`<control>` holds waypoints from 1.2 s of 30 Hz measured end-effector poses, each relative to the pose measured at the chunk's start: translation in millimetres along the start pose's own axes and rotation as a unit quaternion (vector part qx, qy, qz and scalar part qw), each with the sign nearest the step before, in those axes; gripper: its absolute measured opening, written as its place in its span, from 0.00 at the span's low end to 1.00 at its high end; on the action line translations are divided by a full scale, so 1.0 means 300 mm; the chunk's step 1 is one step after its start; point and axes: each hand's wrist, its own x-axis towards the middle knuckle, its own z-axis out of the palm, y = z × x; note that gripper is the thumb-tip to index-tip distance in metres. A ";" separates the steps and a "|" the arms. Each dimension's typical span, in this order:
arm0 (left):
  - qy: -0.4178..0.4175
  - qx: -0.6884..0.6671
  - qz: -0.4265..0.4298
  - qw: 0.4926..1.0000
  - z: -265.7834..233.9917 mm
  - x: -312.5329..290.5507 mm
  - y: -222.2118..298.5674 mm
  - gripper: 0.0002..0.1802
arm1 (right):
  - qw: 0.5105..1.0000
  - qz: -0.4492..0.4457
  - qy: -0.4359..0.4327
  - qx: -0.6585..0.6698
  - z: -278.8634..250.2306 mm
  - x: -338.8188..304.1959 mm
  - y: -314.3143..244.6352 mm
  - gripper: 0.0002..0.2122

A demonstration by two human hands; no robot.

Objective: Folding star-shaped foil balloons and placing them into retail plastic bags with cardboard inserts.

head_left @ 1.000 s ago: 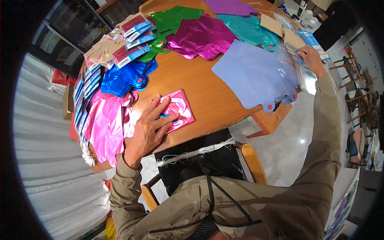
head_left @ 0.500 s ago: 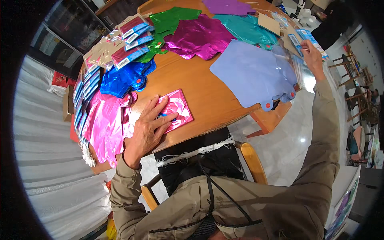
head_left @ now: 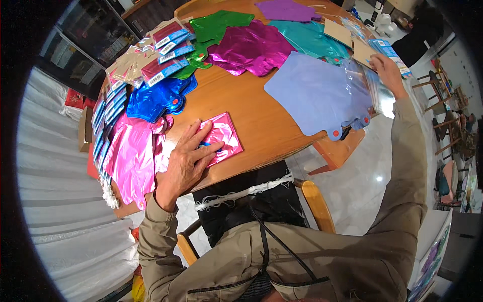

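My left hand (head_left: 187, 160) lies with fingers spread on a folded shiny pink foil packet (head_left: 227, 137) near the table's front edge. A bit of blue shows beneath its fingers. At the far right, my right hand (head_left: 388, 75) is reaching out, thumb and fingertips pinched at the near corner of a beige cardboard piece (head_left: 363, 52). Clear plastic sleeves (head_left: 375, 86) lie just under that hand. Left of it spreads a pile of flat pale-blue foil balloons (head_left: 314, 93) with red dots on their tabs.
Flat foil balloons in magenta (head_left: 254, 46), green (head_left: 219, 25), teal (head_left: 307, 36), purple (head_left: 288, 10), blue (head_left: 156, 100) and pink (head_left: 132, 156) cover the wooden table (head_left: 226, 95). Several packets with blue labels (head_left: 162, 75) are stacked at left. An orange stool (head_left: 342, 151) stands below the right edge.
My right hand has moved slightly left and nearer, and the beige cardboard now shows where a blue-labelled card was. My left hand stays on the pink packet.
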 end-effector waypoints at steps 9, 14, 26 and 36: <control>0.001 -0.005 0.002 1.000 0.002 0.009 -0.002 0.19 | 0.916 0.041 -0.050 -0.395 0.048 0.100 -0.102 0.29; 0.008 -0.005 -0.003 1.000 0.003 -0.002 -0.003 0.19 | 0.885 0.057 -0.059 -0.458 0.146 0.146 -0.165 0.33; 0.016 -0.017 0.006 1.000 0.001 -0.003 -0.005 0.19 | 0.868 -0.007 -0.044 -0.495 0.211 0.235 -0.073 0.23; 0.018 -0.012 0.006 1.000 0.005 -0.005 -0.012 0.19 | 0.923 0.113 -0.081 -0.358 0.172 0.247 -0.037 0.25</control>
